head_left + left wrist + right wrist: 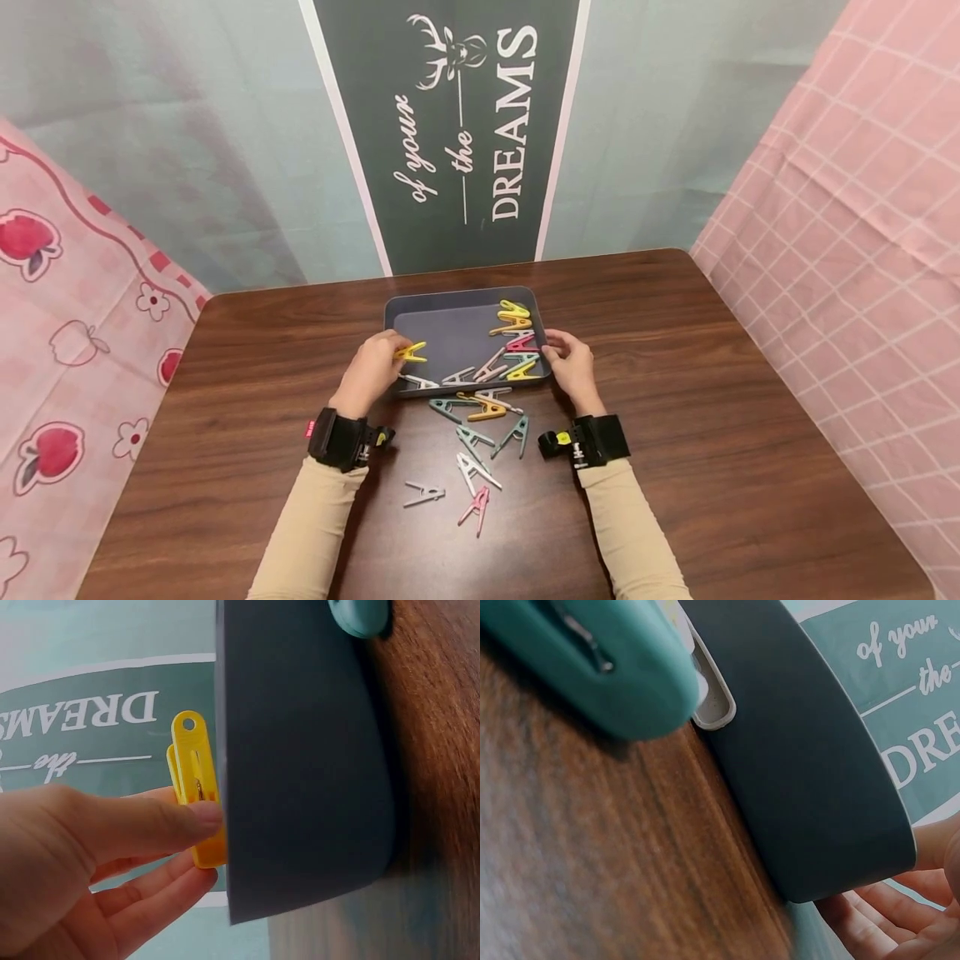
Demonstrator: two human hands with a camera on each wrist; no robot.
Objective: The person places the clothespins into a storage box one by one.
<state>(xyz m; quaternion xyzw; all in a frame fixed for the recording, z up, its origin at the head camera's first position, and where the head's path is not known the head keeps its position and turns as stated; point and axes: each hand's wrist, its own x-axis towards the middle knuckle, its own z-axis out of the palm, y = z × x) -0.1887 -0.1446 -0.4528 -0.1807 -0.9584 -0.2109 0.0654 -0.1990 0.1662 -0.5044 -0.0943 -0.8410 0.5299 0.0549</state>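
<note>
My left hand (372, 369) pinches a yellow clothespin (411, 352) between thumb and fingers, at the left wall of a dark grey tray (442, 333). In the left wrist view the clothespin (196, 761) stands upright beside the tray rim, its lower part behind the thumb. My right hand (572, 367) grips the tray's right wall, thumb at the rim and fingers outside; the right wrist view shows these fingers (870, 919) at the tray corner. Inside the tray, several clothespins in yellow, orange, pink (521, 343) and teal line the right side, with white ones (420, 382) along the front.
Several clothespins lie on the brown wooden table (675, 400) before the tray: teal (514, 437), orange (487, 411), white (476, 472), grey (425, 493) and pink (476, 507). A curtain with printed lettering (465, 142) hangs behind the table; pink cloths hang at both sides.
</note>
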